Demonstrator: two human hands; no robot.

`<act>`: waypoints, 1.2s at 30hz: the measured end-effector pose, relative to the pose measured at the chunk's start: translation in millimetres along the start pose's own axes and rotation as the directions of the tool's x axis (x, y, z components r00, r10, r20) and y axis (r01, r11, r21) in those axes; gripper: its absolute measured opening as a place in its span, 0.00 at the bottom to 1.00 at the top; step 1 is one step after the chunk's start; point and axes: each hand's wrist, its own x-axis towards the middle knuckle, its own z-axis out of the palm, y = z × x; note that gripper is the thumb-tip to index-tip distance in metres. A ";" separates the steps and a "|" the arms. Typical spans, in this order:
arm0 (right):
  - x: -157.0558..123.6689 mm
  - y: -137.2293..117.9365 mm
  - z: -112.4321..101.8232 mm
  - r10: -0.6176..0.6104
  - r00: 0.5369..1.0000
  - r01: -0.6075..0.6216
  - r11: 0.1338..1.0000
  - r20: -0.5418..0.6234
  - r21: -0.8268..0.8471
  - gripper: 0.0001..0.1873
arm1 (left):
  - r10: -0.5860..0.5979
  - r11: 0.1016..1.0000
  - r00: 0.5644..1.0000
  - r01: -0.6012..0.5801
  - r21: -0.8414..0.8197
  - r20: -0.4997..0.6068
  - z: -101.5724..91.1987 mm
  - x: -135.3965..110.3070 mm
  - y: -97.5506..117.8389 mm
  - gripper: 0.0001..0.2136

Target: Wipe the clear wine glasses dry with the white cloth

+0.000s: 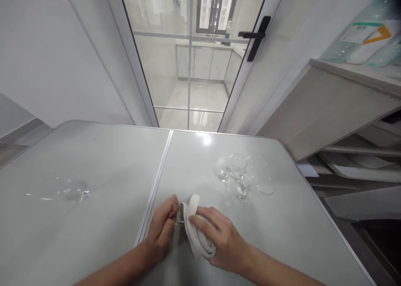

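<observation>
Near the front of the table, my left hand (163,225) is closed around one end of a clear wine glass. A short piece of the glass's stem (179,222) shows between my two hands; the rest is hidden by fingers and fabric. My right hand (221,238) grips a bunched white cloth (196,229) pressed against the other end of that glass. To the upper right, three clear wine glasses (242,192) stand close together. Another clear glass (77,192) is on the table's left half, its outline faint.
The pale grey table (119,160) has a metal seam (156,177) running across it. Beyond its far edge is a glazed door with a black handle (257,35). A shelf unit (354,96) at the right holds plastic-wrapped items (366,39) on top.
</observation>
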 end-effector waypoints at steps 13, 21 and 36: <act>10.0 3.0 -4.1 0.261 0.958 -0.285 0.805 0.120 0.521 0.25 | 0.072 0.992 0.997 -0.067 0.108 -0.038 -2.6 -1.4 0.9 0.09; -0.2 -1.3 0.8 -0.207 0.978 0.210 0.965 0.036 -0.158 0.31 | 0.321 0.919 0.939 -0.341 0.199 0.126 -1.5 -1.6 13.3 0.09; 7.0 -10.9 9.4 0.626 0.696 -0.369 -0.109 0.352 0.923 0.22 | 0.053 0.998 0.983 -0.045 0.047 -0.174 3.5 0.9 1.7 0.09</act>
